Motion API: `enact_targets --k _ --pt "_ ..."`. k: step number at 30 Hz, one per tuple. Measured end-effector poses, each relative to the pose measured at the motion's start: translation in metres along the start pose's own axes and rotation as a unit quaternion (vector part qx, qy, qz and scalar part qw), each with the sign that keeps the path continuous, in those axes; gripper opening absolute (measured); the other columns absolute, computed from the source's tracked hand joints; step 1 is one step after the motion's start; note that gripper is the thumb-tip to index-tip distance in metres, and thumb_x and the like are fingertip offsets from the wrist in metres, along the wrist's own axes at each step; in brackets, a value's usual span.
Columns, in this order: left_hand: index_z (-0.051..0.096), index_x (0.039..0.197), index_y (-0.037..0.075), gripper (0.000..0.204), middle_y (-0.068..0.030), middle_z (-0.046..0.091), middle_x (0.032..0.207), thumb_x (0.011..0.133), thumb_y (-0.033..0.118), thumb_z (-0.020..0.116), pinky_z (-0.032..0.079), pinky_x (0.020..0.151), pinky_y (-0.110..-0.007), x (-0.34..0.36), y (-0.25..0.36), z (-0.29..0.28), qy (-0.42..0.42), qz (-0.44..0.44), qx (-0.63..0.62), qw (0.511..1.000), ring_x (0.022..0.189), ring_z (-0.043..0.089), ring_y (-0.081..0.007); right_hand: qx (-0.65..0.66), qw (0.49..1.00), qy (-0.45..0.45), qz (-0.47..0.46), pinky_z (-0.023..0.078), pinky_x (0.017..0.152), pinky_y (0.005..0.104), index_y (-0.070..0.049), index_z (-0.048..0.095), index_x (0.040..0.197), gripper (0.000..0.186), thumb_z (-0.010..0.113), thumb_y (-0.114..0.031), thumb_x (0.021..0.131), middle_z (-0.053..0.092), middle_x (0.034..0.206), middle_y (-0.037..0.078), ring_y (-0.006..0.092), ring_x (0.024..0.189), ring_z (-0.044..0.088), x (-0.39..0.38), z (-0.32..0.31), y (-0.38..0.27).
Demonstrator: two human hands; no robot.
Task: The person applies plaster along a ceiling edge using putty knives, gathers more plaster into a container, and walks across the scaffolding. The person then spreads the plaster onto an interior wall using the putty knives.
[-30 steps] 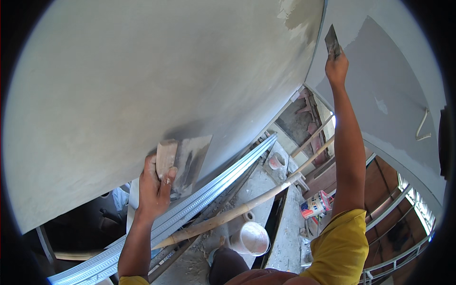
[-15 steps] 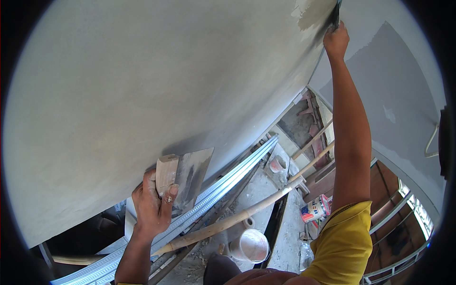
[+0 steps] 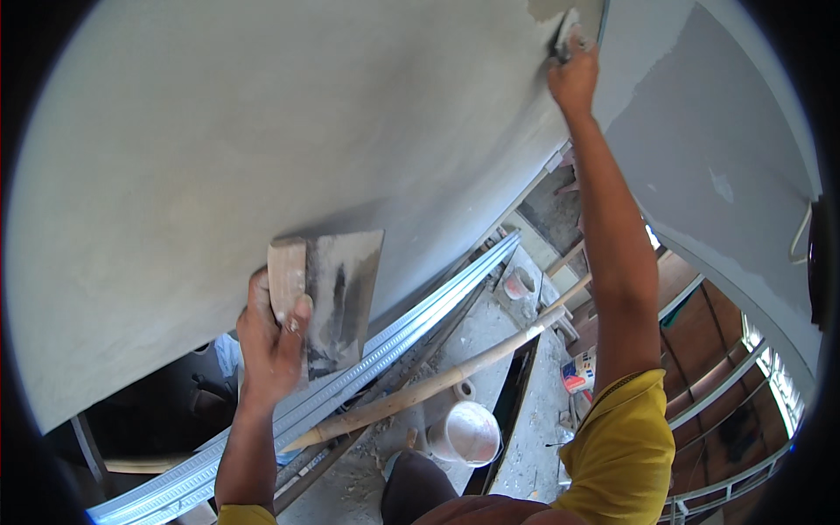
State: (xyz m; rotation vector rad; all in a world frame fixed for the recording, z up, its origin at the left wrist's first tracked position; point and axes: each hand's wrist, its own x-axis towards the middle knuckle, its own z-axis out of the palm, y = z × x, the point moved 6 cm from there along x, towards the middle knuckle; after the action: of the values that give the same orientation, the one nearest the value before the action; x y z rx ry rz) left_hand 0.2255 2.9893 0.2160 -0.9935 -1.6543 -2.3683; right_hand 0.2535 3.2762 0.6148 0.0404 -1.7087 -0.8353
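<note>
My left hand (image 3: 271, 337) grips the wooden handle of a broad putty knife (image 3: 346, 289), its flat metal blade smeared with grey and white paste. The blade stands upright just in front of the pale wall (image 3: 219, 131). Stretched far up to the right, my right hand (image 3: 575, 74) is closed around a second plastering blade (image 3: 562, 35), seen nearly edge-on and held against the wall's upper corner. A damp beige patch of filler (image 3: 544, 9) shows beside that tool. Most of its handle is hidden by my fingers.
Long metal channels (image 3: 420, 319) and a bamboo pole (image 3: 411, 398) run diagonally below the wall. White-stained planks hold an open bucket (image 3: 464, 433), a tape roll (image 3: 464, 389), a small tub (image 3: 519, 283) and a printed paint pail (image 3: 579, 372). A dark gap (image 3: 512, 398) separates the planks.
My right hand has swung left and slightly down along the wall with its blade. My left hand has shifted a little left, and its putty knife now stands more upright.
</note>
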Motion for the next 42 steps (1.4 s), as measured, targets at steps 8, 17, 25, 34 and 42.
enact_targets --k 8,17,25,34,42 --pt "0.043 0.123 0.001 0.043 -0.0069 0.053 0.107 0.095 0.03 0.057 0.039 0.088 -0.027 -0.021 0.008 0.037 -0.033 -0.043 -0.158 0.986 0.099 0.048 -0.0119 0.195 0.966 -0.169 0.021 0.042 0.098 0.0434 -0.004 0.039 0.139 0.071 0.057 0.011 0.072 0.051 0.12 0.032 0.0489 0.108 0.051 -0.167 -0.056 -0.069" --pt "0.048 0.124 -0.001 0.041 -0.012 0.062 0.104 0.095 0.028 0.051 0.054 0.079 -0.037 -0.11 -0.07 0.098 -0.074 -0.431 -0.366 0.821 0.089 0.064 -0.0234 0.51 0.849 -0.131 0.045 0.034 0.106 0.056 -0.009 0.062 0.118 0.037 0.06 -0.006 0.082 0.054 0.124 0.02 0.0408 0.12 0.05 -0.38 -0.216 -0.226" --pt "0.049 0.124 0.001 0.044 -0.0146 0.062 0.106 0.097 0.035 0.045 0.055 0.08 -0.038 -0.161 -0.102 0.111 -0.107 -0.528 -0.33 0.775 0.091 0.065 -0.0241 0.331 0.777 -0.411 0.343 0.049 0.086 0.0401 -0.005 0.058 0.119 0.04 0.057 0.002 0.08 0.062 0.109 0.019 0.0355 0.101 0.061 -0.557 -0.239 -0.171" --pt "0.052 0.124 0.006 0.051 -0.0114 0.064 0.102 0.097 0.047 0.04 0.056 0.075 -0.038 -0.316 -0.222 0.115 -0.016 -0.677 -0.251 0.691 0.084 0.066 -0.0216 0.259 0.626 -0.548 0.49 0.046 0.086 0.041 0.005 0.058 0.108 0.031 0.06 -0.002 0.077 0.064 0.095 0.025 0.0425 0.096 0.06 -0.728 -0.333 -0.212" --pt "0.048 0.126 0.001 0.056 -0.0183 0.064 0.105 0.099 0.045 0.029 0.055 0.073 -0.034 -0.421 -0.259 0.122 -0.032 -0.746 -0.257 0.613 0.086 0.065 -0.0243 0.276 0.602 -0.641 0.388 0.049 0.076 0.0428 -0.004 0.064 0.102 0.021 0.059 -0.005 0.082 0.063 0.099 0.016 0.0376 0.091 0.06 -0.779 -0.345 -0.24"
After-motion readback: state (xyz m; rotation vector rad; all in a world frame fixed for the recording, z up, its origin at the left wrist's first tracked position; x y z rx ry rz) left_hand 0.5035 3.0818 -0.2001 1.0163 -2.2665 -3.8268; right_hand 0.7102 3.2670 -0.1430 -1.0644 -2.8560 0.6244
